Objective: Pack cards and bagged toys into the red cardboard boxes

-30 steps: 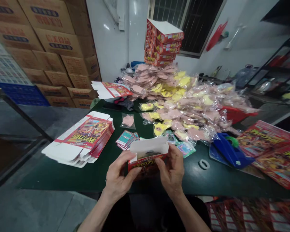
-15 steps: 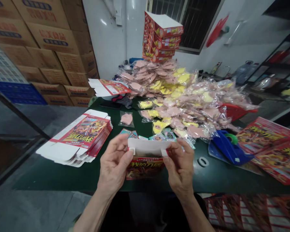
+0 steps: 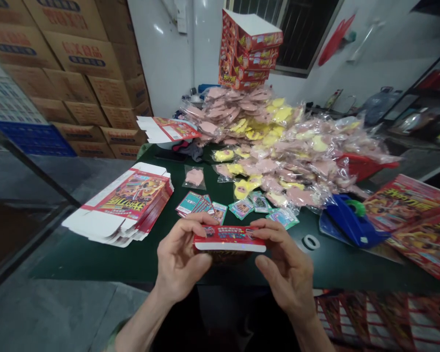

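Above green tabletop (image 3: 95, 264), red box (image 3: 227, 256), white-edged flap (image 3: 229, 236) bent forward.
Left hand (image 3: 181, 259), right hand (image 3: 289, 266) grasp its ends, fingers curled.

A: Object and position?

B: Red printed oblong cardboard box (image 3: 230, 238); held low in mid-view, long side running left to right; roughly level.

A: State of the top?

B: Red lettered top flap (image 3: 220, 233) folded down across the opening; pale and blue characters, small bright glints; white cardboard edge strip (image 3: 230, 247) exposed along the near side; front face beneath dark, foreshortened, print too blurred to read.
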### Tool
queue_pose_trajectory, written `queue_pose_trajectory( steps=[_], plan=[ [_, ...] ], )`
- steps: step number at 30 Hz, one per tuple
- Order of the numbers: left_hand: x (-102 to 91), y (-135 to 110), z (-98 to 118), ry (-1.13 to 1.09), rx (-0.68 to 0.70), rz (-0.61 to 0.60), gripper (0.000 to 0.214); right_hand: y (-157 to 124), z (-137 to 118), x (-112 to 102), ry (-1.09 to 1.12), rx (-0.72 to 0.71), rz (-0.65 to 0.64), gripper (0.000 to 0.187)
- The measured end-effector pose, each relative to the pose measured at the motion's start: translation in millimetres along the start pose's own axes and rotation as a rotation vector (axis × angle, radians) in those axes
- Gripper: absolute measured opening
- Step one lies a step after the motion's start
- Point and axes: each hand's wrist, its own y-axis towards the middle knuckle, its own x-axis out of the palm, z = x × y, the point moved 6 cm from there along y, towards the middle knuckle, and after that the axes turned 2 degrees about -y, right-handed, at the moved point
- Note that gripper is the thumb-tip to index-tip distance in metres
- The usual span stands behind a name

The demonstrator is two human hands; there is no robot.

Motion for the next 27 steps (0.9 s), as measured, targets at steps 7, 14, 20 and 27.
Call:
queue_pose_trajectory(
  steps=[7, 14, 20, 27],
  plan=[
    [1.1, 5, 3, 0.124, -0.059, -0.004, 0.014, 1, -3, 6, -0.078, 0.02, 0.094, 0.018],
    [-6.3, 5, -7, 0.028, -0.078, -0.005, 0.011, -1, -19, 11, -0.229, -0.109, 0.145, 0.024],
    [-10.2, 5, -9, 0.005, -0.061, -0.057, 0.008, -21, -2, 21, -0.298, -0.268, 0.307, 0.034],
    [-5.6, 2, -9, 0.131, 0.167, -0.075, 0.026, -25, 9, 30, -0.278, -0.344, 0.297, 0.04]
  ],
)
